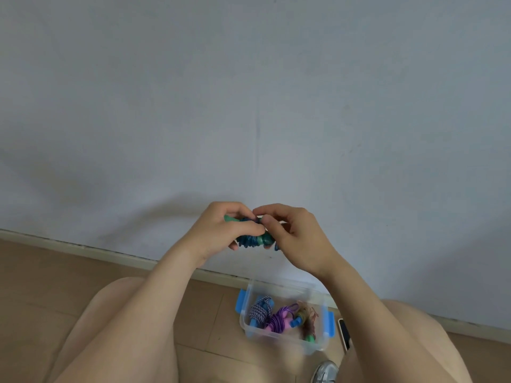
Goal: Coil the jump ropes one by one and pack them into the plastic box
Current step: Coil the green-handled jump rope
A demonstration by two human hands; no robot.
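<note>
Between both hands, above the floor, I hold a blue jump rope (250,240) wound round its green handles. My left hand (221,233) grips the coiled bundle from the left. My right hand (290,233) pinches the rope at the top of the bundle with curled fingers. Below, on the floor between my knees, stands a clear plastic box (287,342) with blue clips. Inside it lie a blue-and-white striped rope (258,310), a purple rope with pink handles (278,322) and a brownish rope with green handles (305,320).
A pale wall (249,92) with a baseboard rises right behind the box. My bare knees flank the box on a tan tiled floor (33,286). A phone (345,334) lies right of the box, and a shoe (325,371) shows at the bottom edge.
</note>
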